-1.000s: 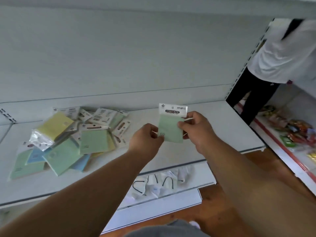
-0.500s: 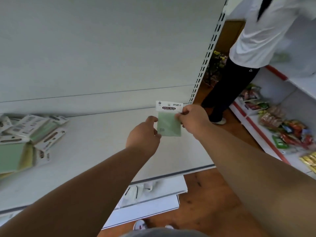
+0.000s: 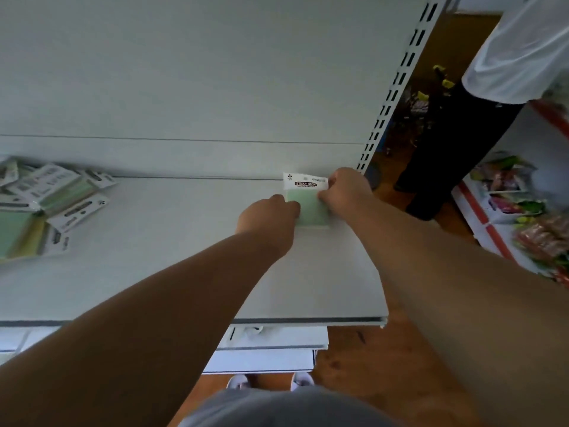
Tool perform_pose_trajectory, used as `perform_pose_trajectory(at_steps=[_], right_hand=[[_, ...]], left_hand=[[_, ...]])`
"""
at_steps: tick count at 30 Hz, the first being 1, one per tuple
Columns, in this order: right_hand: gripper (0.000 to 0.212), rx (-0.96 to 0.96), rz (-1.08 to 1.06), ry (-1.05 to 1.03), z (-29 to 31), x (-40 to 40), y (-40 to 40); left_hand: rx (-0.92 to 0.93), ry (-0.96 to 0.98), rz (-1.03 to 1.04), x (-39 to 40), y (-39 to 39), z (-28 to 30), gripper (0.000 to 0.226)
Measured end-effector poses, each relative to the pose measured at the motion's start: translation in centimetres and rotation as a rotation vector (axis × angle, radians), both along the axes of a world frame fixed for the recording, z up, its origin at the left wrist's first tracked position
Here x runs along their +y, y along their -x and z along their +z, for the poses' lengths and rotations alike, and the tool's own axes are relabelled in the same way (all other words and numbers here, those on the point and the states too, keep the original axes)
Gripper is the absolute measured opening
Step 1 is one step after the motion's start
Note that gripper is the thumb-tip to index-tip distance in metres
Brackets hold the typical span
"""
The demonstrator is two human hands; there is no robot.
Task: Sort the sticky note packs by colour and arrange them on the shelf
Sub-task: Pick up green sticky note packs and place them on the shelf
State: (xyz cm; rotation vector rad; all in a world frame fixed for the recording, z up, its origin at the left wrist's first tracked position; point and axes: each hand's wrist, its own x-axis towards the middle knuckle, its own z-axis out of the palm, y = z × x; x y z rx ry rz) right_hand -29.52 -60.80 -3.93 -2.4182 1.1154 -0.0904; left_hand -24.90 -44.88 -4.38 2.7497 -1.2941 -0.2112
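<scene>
Hands at the shelf's back corner: I watch my left hand [image 3: 271, 215] and right hand [image 3: 346, 192] pinch a green pack [image 3: 308, 208] by its side edges, left fingers on the lower left edge, right fingers at the header card. The pack stands between the two hands, near the back wall; whether its bottom edge touches the shelf [image 3: 184, 241] I cannot tell. Well off to the left of my left hand lies the unsorted pile [image 3: 43, 204], greens and yellows mixed. I judge this the placing step for the first green pack. Next move calls for setting it down square, letting go with both hands, then reaching left for another green.
</scene>
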Motion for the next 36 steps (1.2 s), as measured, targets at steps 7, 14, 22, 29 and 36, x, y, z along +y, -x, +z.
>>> perform_pose_trajectory(at_steps=[7, 14, 22, 29, 36], right_hand=[[0.013, -0.059, 0.048, 0.145, -1.4, 1.3, 1.2], [0.012, -0.222, 0.239, 0.068, 0.8, 4.1, 1.8], [0.015, -0.348, 0.383, 0.071, 3.9, 13.7, -2.7], [0.019, -0.360, 0.330, -0.071, 3.2, 27.2, -11.2], [0.023, -0.247, 0.290, -0.313, 1.7, 38.5, -19.1]], left_hand=[[-0.020, 0.031, 0.044, -0.1, 0.7, -0.4, 0.036], [0.011, 0.154, 0.159, 3.7, 2.3, 0.7, 0.037], [0.043, 0.231, 0.295, 12.7, -2.5, 1.4, 0.031], [0.040, 0.234, 0.332, 26.4, -10.9, 1.6, 0.028], [-0.018, 0.228, 0.549, 37.9, -18.0, 2.0, 0.037]])
